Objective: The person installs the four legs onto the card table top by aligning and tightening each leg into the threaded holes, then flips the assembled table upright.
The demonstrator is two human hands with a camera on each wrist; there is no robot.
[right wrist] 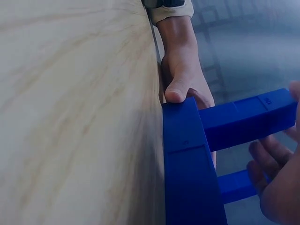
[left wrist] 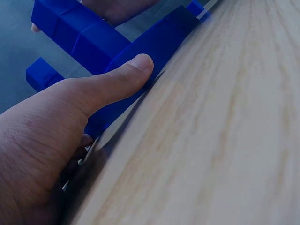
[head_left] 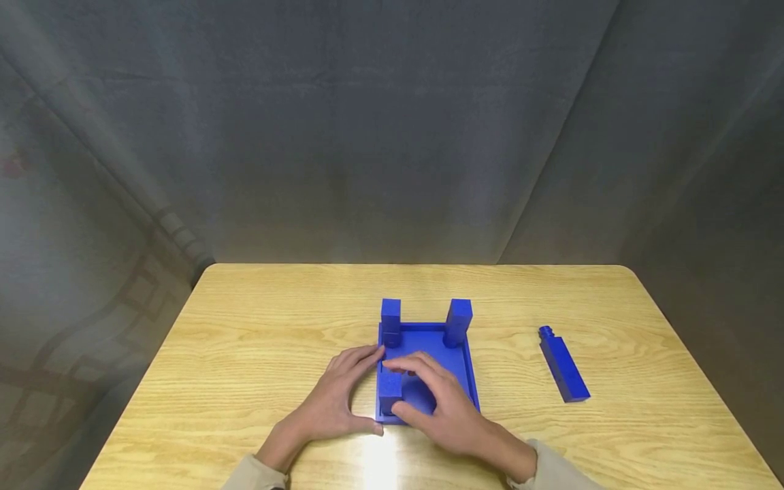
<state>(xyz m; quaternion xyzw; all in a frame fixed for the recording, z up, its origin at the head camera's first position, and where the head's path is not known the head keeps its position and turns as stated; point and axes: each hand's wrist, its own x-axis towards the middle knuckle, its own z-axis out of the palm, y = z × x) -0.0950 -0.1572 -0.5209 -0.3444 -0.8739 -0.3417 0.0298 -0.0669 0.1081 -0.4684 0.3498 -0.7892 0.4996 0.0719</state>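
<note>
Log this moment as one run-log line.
left hand: steadies blue base edge | right hand: grips near-left post | two far posts upright | spare post lying on table, right

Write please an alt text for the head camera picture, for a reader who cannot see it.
Two hands work on a blue tray on a wooden table: the right hand grips a blue post at its near-left corner, the left hand steadies its left edge. Two posts stand at the far corners; another lies to the right.

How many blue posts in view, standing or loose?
4. Back-left post and back-right post stand on the blue base plate. Front-left post stands between the hands. The loose post lies on the table, to the right.
</note>
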